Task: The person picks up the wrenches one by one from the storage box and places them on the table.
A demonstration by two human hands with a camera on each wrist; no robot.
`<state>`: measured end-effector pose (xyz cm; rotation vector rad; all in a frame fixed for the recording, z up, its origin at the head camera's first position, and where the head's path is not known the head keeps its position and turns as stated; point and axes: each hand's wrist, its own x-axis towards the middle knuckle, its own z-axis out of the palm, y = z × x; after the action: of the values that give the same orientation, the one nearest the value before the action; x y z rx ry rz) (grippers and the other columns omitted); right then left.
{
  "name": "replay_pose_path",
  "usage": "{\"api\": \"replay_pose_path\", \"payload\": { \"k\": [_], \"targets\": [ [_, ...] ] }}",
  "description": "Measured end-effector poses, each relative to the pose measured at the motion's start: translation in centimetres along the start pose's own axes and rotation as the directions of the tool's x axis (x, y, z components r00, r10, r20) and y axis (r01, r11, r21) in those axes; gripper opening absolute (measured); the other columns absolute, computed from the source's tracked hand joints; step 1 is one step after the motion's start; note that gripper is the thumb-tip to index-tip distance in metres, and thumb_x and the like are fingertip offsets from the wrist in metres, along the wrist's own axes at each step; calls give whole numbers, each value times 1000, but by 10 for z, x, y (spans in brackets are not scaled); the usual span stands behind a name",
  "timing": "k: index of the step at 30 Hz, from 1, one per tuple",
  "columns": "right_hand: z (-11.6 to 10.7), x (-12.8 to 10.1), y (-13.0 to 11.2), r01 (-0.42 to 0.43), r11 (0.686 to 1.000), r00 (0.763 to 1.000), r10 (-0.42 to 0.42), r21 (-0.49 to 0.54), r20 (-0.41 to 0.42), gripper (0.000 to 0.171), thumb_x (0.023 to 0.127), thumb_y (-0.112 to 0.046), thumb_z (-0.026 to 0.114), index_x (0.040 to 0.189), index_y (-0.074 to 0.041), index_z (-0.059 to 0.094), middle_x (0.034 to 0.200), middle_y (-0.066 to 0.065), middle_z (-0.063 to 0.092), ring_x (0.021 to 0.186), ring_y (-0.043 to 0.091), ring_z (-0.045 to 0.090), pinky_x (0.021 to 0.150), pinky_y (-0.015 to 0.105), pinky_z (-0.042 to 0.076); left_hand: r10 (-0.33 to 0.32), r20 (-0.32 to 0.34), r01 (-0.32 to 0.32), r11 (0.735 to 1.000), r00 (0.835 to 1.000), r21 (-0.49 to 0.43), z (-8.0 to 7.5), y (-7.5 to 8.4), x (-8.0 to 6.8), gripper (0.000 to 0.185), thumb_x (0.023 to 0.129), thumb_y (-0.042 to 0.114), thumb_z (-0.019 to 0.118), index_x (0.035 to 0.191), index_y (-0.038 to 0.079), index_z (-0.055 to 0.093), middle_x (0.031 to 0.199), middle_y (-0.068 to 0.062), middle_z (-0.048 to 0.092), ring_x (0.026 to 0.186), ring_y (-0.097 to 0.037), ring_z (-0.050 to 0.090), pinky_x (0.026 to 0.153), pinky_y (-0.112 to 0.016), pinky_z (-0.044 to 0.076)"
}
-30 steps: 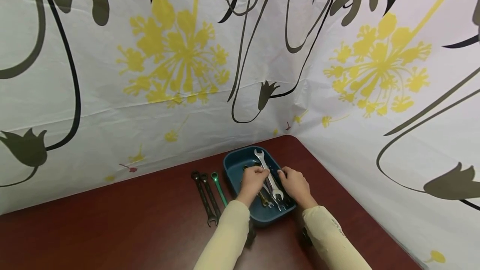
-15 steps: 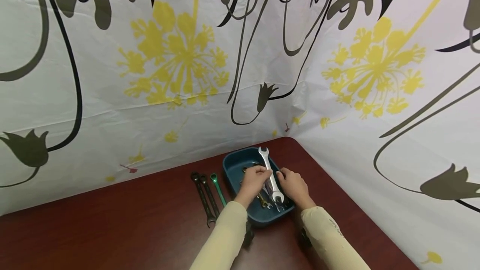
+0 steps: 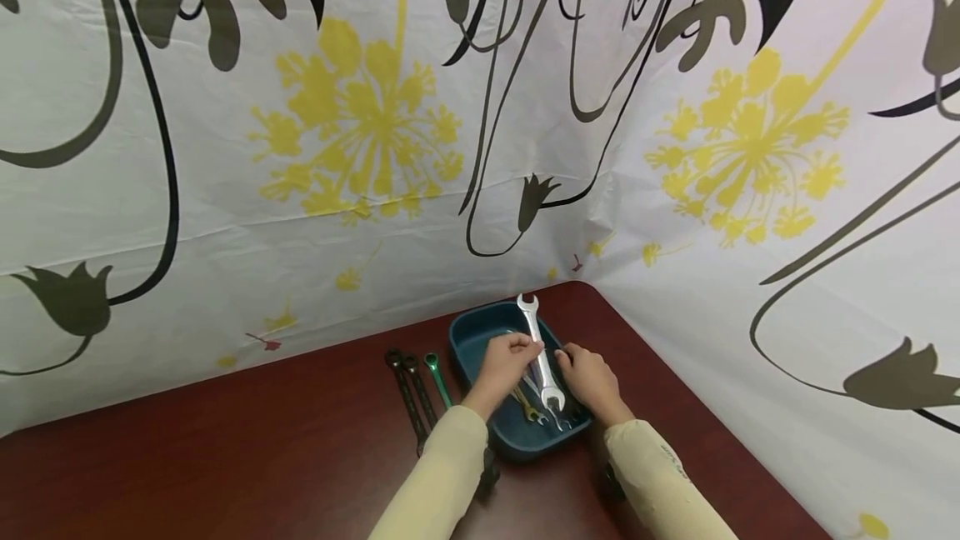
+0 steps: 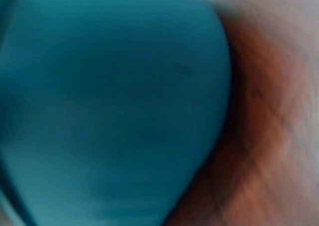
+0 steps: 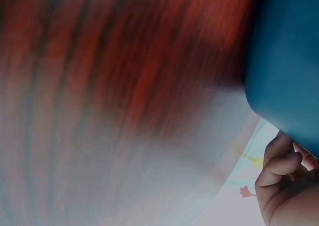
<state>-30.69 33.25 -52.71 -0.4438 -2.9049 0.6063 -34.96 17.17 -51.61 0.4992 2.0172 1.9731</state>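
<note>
In the head view, your left hand [image 3: 504, 367], just below and right of the centre of the frame, pinches a silver wrench [image 3: 546, 371] with an open-ended head at both ends. It slants from upper left to lower right over the blue tray [image 3: 468, 343]. Your right hand [image 3: 595, 382] grips the tray's right-hand rim, just beside the wrench's shaft. Below the wrench, more tools lie inside the tray, a gold wrench [image 3: 528, 409] among them; the rest overlap too much to count. To the tray's left, on the reddish-brown bench [image 3: 262, 448], two dark wrenches [image 3: 408, 397] and a green wrench [image 3: 437, 377] lie side by side, their lower ends hidden by your left sleeve [image 3: 442, 469]. White cloth [image 3: 210, 215] printed with yellow and grey plants fills the upper frame. In the left wrist view, blurred, the tray's blue side covers the left and centre, with the bench at right. In the right wrist view, your fingers curl against the tray's edge at lower right, while the bench spreads across the left.
</note>
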Motion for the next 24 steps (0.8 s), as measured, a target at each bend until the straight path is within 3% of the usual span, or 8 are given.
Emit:
{"api": "replay_pose_path", "payload": {
  "k": [3,9,19,24],
  "targets": [
    [0,0,1,4,1000,1000,-4,-1,5,35,100,-29,49,121,-4,63,108,18,69,84,26,65,66,43,50,6,-9,-6,1000,1000,-14,-9,1,-1,25,91,24,66,96,0,69,83,-4,69,69,-12,56,61,-23,45],
    [-2,1,3,9,1000,1000,-9,-7,1,38,100,-30,48,123,-3,61,108,19,68,83,27,65,69,46,51,12,0,-12,998,1000,-59,-28,7,-8,28,94,25,63,99,-2,67,77,-2,62,64,-12,49,60,-23,43],
    [2,2,6,20,1000,999,-20,9,25,39,101,-31,47,125,-3,60,107,18,68,75,21,60,61,38,46,-17,-97,13,999,995,-41,-56,6,-27,26,92,24,65,94,-1,66,68,3,55,57,-9,44,59,-24,41],
    [2,2,4,12,1000,999,-12,19,31,38,100,-30,48,124,-2,60,104,17,68,74,21,58,61,38,46,-11,-100,11,1000,995,2,-73,1,-39,27,92,25,64,95,-2,66,64,5,50,57,-9,43,59,-26,40]
  ]
}}
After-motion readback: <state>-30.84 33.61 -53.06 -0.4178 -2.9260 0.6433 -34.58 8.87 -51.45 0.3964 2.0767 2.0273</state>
